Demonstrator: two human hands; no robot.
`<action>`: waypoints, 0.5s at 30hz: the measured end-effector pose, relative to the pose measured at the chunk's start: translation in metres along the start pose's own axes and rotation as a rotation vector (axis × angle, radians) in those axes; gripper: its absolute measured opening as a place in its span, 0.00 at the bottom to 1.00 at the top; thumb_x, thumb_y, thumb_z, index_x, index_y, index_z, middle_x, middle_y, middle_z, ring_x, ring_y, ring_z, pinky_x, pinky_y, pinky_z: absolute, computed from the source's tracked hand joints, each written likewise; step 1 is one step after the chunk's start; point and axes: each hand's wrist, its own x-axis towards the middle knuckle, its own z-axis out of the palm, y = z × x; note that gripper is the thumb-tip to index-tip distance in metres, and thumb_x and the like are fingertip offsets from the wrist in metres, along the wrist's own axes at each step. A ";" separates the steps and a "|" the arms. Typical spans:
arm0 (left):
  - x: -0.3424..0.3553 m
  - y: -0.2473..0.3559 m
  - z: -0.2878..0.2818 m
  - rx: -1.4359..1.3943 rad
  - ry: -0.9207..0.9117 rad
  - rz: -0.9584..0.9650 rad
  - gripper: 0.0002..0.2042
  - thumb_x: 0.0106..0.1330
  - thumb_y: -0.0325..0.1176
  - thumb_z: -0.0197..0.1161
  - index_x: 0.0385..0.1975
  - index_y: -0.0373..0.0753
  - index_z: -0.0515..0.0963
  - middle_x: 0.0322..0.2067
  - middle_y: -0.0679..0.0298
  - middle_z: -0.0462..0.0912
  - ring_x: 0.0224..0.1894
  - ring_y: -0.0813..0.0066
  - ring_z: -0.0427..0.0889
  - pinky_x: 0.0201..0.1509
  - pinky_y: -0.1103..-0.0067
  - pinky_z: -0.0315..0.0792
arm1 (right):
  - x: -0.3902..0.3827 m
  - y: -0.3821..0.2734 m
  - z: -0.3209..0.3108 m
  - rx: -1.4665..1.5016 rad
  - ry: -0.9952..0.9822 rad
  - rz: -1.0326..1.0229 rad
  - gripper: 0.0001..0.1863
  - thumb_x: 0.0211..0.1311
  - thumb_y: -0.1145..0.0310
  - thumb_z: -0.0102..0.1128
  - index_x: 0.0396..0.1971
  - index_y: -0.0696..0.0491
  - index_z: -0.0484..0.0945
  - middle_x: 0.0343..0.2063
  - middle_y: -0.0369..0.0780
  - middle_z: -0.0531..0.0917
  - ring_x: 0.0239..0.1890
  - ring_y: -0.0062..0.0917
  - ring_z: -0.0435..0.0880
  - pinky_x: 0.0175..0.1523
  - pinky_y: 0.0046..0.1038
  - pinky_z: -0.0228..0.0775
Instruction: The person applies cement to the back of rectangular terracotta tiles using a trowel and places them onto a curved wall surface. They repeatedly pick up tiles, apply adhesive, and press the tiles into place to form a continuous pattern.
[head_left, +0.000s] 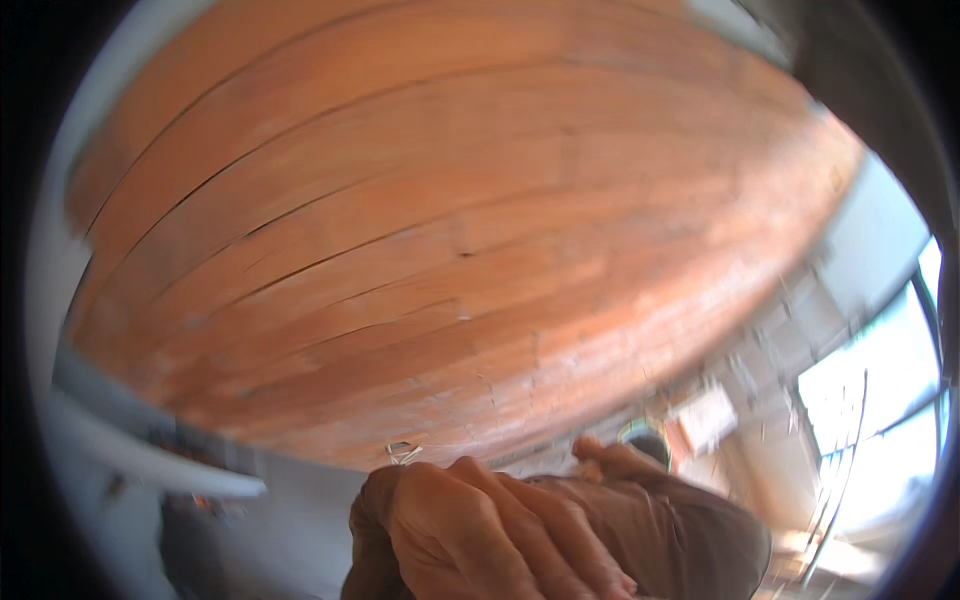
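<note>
A large orange surface (470, 230) with long dark seams and block-like joints fills the upper view. My left hand (490, 525) is in the lower middle, back toward the camera, fingers bent and pressed together over the brown sleeve of my right arm. Its fingertips are at the lower edge, so what they grip is hidden. My right hand (610, 460) shows beyond the sleeve, small and blurred, below the orange surface. A pale looped strand or wire (405, 452) is above my left hand.
At the right are a bright window or opening (865, 400) with dark bars, a pale block (705, 415) and a round green-rimmed container (648, 438). A white ledge (190, 465) runs at the lower left, with dark blurred items around it.
</note>
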 end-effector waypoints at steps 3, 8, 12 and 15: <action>-0.018 -0.035 -0.029 -0.194 0.112 -0.132 0.12 0.66 0.29 0.67 0.39 0.26 0.76 0.37 0.38 0.82 0.43 0.45 0.85 0.40 0.51 0.84 | -0.010 -0.009 -0.001 0.065 0.076 0.159 0.18 0.58 0.60 0.53 0.41 0.51 0.86 0.44 0.49 0.86 0.47 0.47 0.86 0.51 0.48 0.78; 0.013 -0.077 -0.015 -0.297 0.261 -0.462 0.15 0.67 0.33 0.67 0.43 0.27 0.75 0.44 0.36 0.80 0.46 0.47 0.84 0.42 0.52 0.83 | -0.042 -0.051 -0.030 0.418 0.040 0.189 0.13 0.57 0.64 0.55 0.35 0.55 0.84 0.38 0.51 0.86 0.45 0.50 0.85 0.50 0.46 0.78; 0.004 -0.128 -0.044 -0.451 0.269 -0.638 0.16 0.67 0.35 0.67 0.46 0.28 0.75 0.44 0.38 0.81 0.45 0.50 0.84 0.43 0.55 0.82 | -0.101 -0.036 0.027 0.601 -0.025 0.373 0.14 0.58 0.68 0.55 0.41 0.56 0.84 0.42 0.52 0.86 0.49 0.47 0.85 0.52 0.44 0.78; 0.002 -0.168 -0.070 -0.507 0.289 -0.772 0.17 0.68 0.36 0.66 0.48 0.28 0.75 0.44 0.40 0.81 0.44 0.52 0.84 0.43 0.58 0.81 | -0.130 -0.043 0.042 0.806 -0.025 0.627 0.15 0.58 0.70 0.55 0.42 0.54 0.85 0.45 0.52 0.85 0.51 0.44 0.85 0.54 0.44 0.78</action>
